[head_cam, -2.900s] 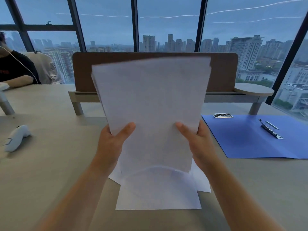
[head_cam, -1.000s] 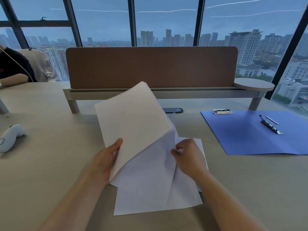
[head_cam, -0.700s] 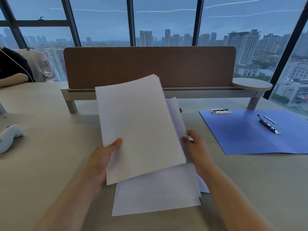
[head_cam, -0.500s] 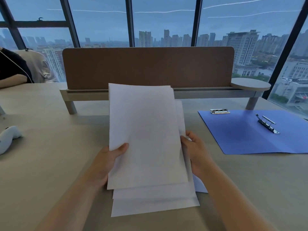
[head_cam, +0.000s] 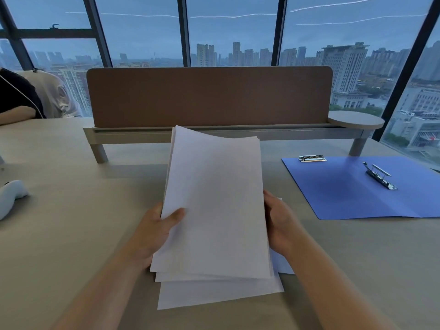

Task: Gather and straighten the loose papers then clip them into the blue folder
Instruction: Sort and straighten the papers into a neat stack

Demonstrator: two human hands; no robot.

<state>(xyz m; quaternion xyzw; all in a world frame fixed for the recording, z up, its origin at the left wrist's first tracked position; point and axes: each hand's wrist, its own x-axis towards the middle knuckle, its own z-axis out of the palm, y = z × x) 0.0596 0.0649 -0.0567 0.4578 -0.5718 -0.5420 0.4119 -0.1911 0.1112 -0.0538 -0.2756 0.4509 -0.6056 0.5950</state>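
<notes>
Both hands, left hand (head_cam: 158, 228) and right hand (head_cam: 279, 222), are gripping the side edges of a light, floppy stack of papers (head_cam: 216, 206) above the bench (head_cam: 71, 222); the sheets look slippery, so side grips suit.

High-rise office: desk divider (head_cam: 209, 96), shared table (head_cam: 71, 234), city-view windows (head_cam: 228, 39).

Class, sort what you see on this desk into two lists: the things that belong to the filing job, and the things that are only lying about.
Part of the job:
- stack of papers, held by the left hand and right hand
- blue folder, lying open
- spring clip inside the folder
- clip bar at the folder's far corner

Just lying about:
- white controller
- brown desk divider
- round side shelf
</notes>
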